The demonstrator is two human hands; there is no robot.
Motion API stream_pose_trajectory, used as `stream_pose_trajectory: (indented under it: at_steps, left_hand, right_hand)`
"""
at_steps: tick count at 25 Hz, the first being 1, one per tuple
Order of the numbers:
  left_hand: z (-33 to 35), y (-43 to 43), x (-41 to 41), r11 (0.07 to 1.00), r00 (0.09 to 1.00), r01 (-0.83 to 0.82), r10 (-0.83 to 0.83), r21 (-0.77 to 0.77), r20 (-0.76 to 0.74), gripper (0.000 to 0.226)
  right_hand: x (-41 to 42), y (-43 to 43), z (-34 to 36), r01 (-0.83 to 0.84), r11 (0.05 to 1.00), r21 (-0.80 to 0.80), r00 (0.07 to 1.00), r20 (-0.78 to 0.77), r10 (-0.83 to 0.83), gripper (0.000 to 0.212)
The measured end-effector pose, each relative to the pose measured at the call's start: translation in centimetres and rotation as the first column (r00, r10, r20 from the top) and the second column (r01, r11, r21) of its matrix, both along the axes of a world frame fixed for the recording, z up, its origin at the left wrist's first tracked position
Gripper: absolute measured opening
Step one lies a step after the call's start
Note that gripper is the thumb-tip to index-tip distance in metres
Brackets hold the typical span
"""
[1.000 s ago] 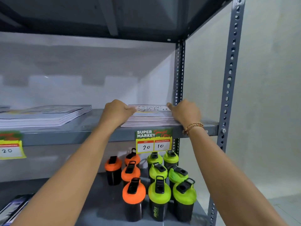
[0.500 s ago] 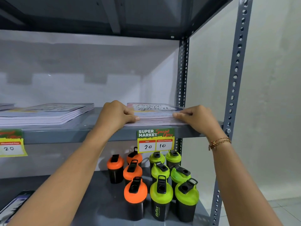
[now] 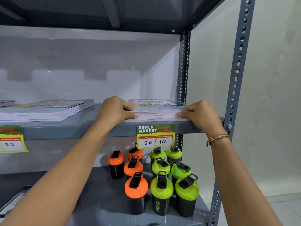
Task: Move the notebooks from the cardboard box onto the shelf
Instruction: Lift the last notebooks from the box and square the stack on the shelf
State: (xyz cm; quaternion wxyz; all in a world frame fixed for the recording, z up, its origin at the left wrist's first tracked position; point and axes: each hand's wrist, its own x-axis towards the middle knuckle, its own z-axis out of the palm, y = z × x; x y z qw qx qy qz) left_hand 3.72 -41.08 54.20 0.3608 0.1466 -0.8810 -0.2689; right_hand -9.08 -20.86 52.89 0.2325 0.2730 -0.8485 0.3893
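Between my two hands, on the grey metal shelf [image 3: 81, 128], lies a stack of notebooks [image 3: 156, 115] with its front edge at the shelf lip. Beyond my left hand, a second notebook stack [image 3: 48, 110] rests on the same board, well apart. Below both hands, on the lower shelf board, stand orange-lidded shaker bottles [image 3: 136, 191] and green-lidded shaker bottles [image 3: 186, 193]. My left hand [image 3: 116, 110] curls around the stack's left front corner, thumb against the page edges. My right hand [image 3: 200, 115] curls at the right front corner, fingertips touching the edges. Just under the stack hangs a price tag [image 3: 155, 136] reading 20 and 10. My right wrist bears a thread bracelet [image 3: 218, 138].
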Motion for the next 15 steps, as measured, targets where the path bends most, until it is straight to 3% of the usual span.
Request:
stream_pose_trajectory:
  at_steps: [2, 5, 9, 15]
  left_hand:
    - [0.1, 0.0, 0.0, 1.0, 1.0, 0.0, -0.001, 0.022, 0.013, 0.033]
    - [-0.2, 0.1, -0.1, 0.999, 1.0, -0.011, 0.011, 0.039, 0.0, 0.015]
    - [-0.2, 0.3, -0.7, 0.987, 0.997, -0.054, 0.06, 0.151, -0.037, 0.046]
    - [-0.4, -0.1, 0.4, 0.976, 0.996, -0.028, 0.045, 0.218, -0.071, 0.046]
  right_hand:
    - [-0.1, 0.1, 0.0, 0.002, 1.0, -0.011, 1.0, 0.009, -0.002, 0.043]
    - [-0.1, 0.1, 0.0, 0.004, 0.999, -0.036, 0.999, 0.033, -0.003, 0.044]
    - [0.1, 0.1, 0.1, 0.026, 0.998, -0.049, 0.999, 0.049, -0.023, 0.045]
    - [1.3, 0.5, -0.6, 0.015, 0.989, -0.144, 1.0, 0.019, -0.012, 0.039]
